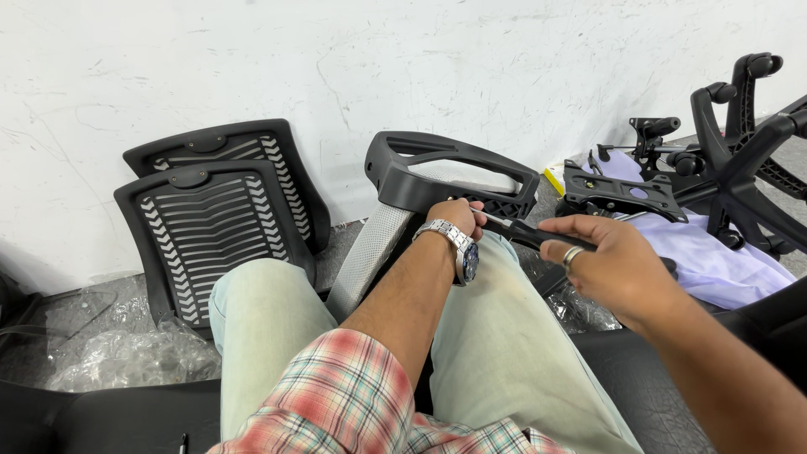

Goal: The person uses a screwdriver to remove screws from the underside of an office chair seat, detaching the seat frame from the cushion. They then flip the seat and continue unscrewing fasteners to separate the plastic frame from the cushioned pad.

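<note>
Far left of the grip, two black slatted chair back panels [210, 227] lean against the white wall [403, 76], with crumpled clear plastic wrap [126, 353] below them. The left hand [456, 217], wearing a metal wristwatch [454, 245], is clenched on the near end of a black armrest bracket [521, 231], which lies across the person's knee. Just above that grip, a black chair frame with grey mesh [437, 176] stands tilted against the wall. The right hand [609, 265], a ring [572, 256] on one finger, grasps the bracket's other end. Beyond it sit a black seat mechanism plate [618, 193] and a five-legged chair base [740, 160] on a lilac cloth [731, 261].
</note>
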